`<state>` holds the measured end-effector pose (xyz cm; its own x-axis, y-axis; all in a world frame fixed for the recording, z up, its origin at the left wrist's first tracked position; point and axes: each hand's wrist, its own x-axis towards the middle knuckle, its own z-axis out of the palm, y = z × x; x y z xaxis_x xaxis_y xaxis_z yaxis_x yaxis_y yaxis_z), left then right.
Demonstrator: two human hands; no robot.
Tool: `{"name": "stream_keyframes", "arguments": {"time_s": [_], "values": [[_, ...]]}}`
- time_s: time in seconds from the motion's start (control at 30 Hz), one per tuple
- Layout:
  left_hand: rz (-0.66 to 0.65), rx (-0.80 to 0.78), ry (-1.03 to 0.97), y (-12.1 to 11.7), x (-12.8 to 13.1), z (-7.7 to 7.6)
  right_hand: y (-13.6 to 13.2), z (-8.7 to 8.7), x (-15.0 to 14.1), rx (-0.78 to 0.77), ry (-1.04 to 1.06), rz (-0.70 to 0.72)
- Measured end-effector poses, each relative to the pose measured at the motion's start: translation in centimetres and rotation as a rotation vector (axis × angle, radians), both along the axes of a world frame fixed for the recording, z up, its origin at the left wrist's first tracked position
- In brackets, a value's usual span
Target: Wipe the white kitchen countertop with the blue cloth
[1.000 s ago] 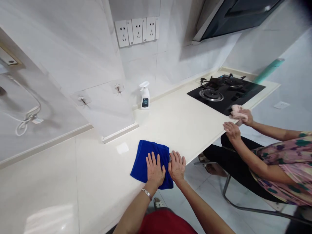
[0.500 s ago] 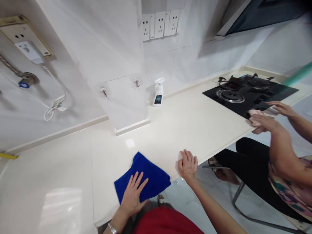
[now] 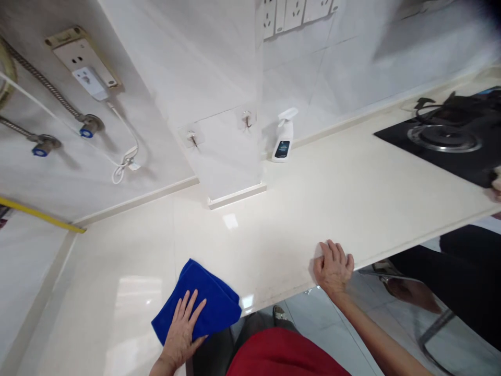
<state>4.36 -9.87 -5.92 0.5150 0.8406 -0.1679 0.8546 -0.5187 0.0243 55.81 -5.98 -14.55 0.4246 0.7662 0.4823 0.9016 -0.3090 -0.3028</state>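
Note:
My left hand (image 3: 182, 326) lies flat on a folded blue cloth (image 3: 213, 305), its fingers stretched out and slightly spread. The cloth rests on the cream countertop (image 3: 250, 245), and its right part reaches the front edge. Farther right, my right hand (image 3: 334, 269) leans on the counter's front edge with bent fingers a little apart and no object in it. A white spray bottle (image 3: 282, 143) with a dark label stands upright against the back wall, beyond both hands.
A black gas hob (image 3: 446, 138) is set into the counter at the right, where part of a co-worker's hand (image 3: 497, 185) shows at the frame edge. A wall column (image 3: 230, 151) juts over the counter. Valves and a plugged-in charger (image 3: 90, 83) are on the left wall.
My left hand and the blue cloth have slid left along the counter, across its seam. My right hand stays at the front edge. The view has turned left, so the co-worker is mostly out of frame.

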Motion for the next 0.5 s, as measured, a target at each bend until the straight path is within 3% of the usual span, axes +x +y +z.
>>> {"name": "stream_keyframes", "arguments": {"time_s": [0.17,0.33,0.5], "values": [[-0.133,0.095,-0.035,1.9,3.6,-1.1,0.3,0.9,-0.2,-0.029,0.003,-0.012],[-0.262,0.118,-0.112,4.2,12.0,-1.8,0.6,1.9,-0.3,-0.04,0.104,-0.017],[-0.317,0.081,-0.187,5.7,21.2,-2.5,0.8,3.3,0.1,0.226,0.653,0.026]]}}
